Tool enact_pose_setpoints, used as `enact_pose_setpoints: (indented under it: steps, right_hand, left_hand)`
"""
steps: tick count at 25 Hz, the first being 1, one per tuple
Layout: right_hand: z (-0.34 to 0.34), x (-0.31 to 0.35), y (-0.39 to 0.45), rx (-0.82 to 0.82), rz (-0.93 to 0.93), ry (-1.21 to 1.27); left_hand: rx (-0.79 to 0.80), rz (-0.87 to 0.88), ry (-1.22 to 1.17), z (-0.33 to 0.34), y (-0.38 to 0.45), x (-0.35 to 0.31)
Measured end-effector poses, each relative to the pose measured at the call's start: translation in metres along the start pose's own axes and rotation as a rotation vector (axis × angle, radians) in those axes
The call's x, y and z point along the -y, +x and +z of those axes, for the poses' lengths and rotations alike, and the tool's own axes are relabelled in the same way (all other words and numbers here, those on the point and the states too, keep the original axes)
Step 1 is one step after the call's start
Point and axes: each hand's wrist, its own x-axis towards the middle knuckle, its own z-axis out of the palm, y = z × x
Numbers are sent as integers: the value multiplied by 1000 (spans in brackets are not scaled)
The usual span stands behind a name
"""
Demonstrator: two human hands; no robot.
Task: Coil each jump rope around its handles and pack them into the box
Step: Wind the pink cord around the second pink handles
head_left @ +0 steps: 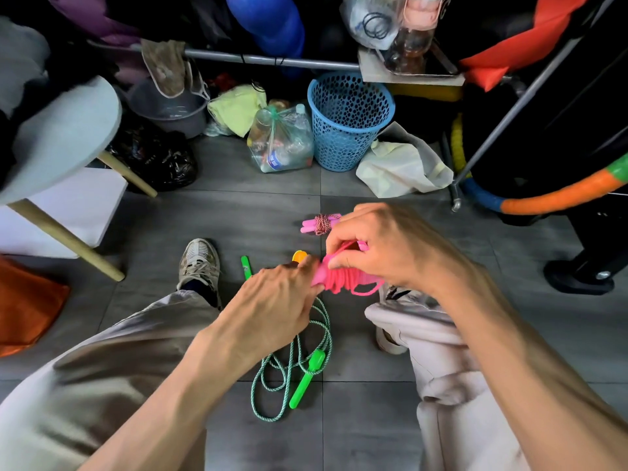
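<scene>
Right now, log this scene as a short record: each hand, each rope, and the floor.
left hand: grips the handle end of the pink rope bundle
right hand: pinches the pink cord at the bundle
pink rope: mostly coiled around its handles, one loop hanging loose
wound rope: pink handles, red-and-white cord wrapped, lying on the floor beyond the hands
green rope: loose and uncoiled on the floor between the legs
floor: grey tiles
box: cannot tell which, if any, is the packing box
</scene>
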Motion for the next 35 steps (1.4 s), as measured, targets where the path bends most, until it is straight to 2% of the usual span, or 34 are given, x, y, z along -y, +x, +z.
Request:
enact_pose_setpoints:
  steps: [5, 9, 14, 16, 17, 18, 19, 20, 22, 23, 24, 25, 28, 32, 35]
  right_hand:
    - [-6, -8, 1, 188, 58, 325]
    - [-11, -6, -1, 257, 98, 534]
    - [-19, -12, -3, 420, 128, 921]
    - [-18, -8, -3, 342, 146, 1014]
    - [-19, -1, -8, 239, 238, 1072]
    - [-18, 0, -11, 96, 316, 1075]
    - [-21, 9, -19, 33, 370, 1049]
    - [-16, 12, -16, -26, 238, 1002]
    - [-6, 15, -10, -51, 229, 938]
    - [0, 16, 0, -56, 276, 1021]
    - [8, 17, 6, -74, 324, 955]
    - [15, 19, 12, -61, 334, 1031]
    - [38, 21, 15, -5, 410, 993]
    - [52, 28, 9, 37, 487, 693]
    - [51, 36, -2, 135, 387, 404]
  left_hand:
    - [54, 170, -19, -7, -9, 2]
    - [75, 283, -127, -22, -9, 3]
    - [5, 333, -343, -33, -18, -14]
    - [-100, 276, -377, -40, -19, -17]
    - [-154, 234, -394, -42, -19, -17]
    - [-207, 191, -417, -43, -19, -18]
    - [-257, 150, -429, -43, -19, -19]
    - [-308, 109, -427, -42, -18, -20]
    - [-409, 33, -404, -38, -15, -21]
    - [-456, -11, -402, -37, -12, -21]
    - [-497, -67, -405, -35, -10, -20]
    - [-529, -131, -413, -33, -7, -18]
    - [-555, -271, -390, -23, -2, -10]
    - [-564, -358, -250, -18, 3, 3]
    - [-460, -473, -110, -14, 9, 14]
